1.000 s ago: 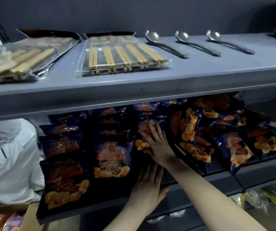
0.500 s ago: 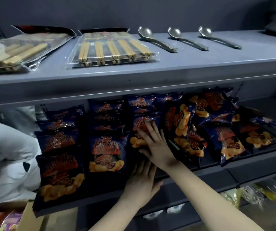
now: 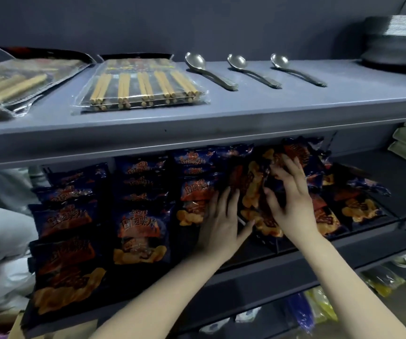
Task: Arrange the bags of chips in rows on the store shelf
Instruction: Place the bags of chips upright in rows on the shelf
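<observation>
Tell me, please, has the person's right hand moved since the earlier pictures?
Yes. The right hand has gone rightward: from below the leftmost spoon to below the rightmost spoon, onto the jumbled bags.

Dim overall; top shelf point(image 3: 246, 111) lit from above; lower shelf point(image 3: 282, 267) in shadow; soft blur; bowed edges
</observation>
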`<act>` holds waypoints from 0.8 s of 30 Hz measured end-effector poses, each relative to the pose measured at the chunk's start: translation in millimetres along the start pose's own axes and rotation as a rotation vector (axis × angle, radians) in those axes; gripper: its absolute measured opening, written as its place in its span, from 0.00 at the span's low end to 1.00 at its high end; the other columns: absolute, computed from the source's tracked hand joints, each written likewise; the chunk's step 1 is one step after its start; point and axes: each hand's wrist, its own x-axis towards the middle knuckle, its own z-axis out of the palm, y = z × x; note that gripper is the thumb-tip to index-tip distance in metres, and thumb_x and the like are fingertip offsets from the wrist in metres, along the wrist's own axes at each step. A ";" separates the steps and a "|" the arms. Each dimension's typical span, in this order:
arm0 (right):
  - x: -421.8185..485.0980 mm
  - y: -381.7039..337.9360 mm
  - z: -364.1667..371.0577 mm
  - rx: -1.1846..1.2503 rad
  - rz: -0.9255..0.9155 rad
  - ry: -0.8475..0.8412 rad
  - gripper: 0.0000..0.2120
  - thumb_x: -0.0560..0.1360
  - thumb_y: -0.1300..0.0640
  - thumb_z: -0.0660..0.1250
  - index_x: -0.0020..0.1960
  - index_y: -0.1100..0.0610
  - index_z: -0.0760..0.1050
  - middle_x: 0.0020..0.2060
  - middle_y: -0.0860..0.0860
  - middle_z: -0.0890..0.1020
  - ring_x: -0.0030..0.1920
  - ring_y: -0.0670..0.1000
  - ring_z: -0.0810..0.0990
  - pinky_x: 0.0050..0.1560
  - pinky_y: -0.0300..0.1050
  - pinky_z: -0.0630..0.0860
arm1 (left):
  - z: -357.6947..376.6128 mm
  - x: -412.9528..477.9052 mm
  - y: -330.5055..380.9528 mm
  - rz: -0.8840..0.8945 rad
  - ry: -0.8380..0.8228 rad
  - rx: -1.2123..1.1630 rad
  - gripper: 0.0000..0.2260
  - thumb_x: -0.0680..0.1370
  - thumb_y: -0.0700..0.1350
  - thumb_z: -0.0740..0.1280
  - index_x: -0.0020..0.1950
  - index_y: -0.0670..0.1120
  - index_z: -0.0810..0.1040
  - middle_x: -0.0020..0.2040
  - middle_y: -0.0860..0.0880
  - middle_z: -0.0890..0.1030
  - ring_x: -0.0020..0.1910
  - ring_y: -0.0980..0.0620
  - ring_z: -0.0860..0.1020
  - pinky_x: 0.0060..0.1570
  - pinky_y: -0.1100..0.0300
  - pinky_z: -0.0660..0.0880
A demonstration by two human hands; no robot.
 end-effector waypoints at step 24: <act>-70.6 69.6 0.6 -0.281 0.015 -0.620 0.28 0.75 0.41 0.56 0.71 0.54 0.67 0.68 0.54 0.71 0.71 0.60 0.65 0.69 0.57 0.66 | 21.8 57.1 54.4 -0.354 0.024 -0.051 0.35 0.76 0.45 0.67 0.77 0.48 0.49 0.69 0.43 0.69 0.53 0.46 0.80 0.39 0.61 0.76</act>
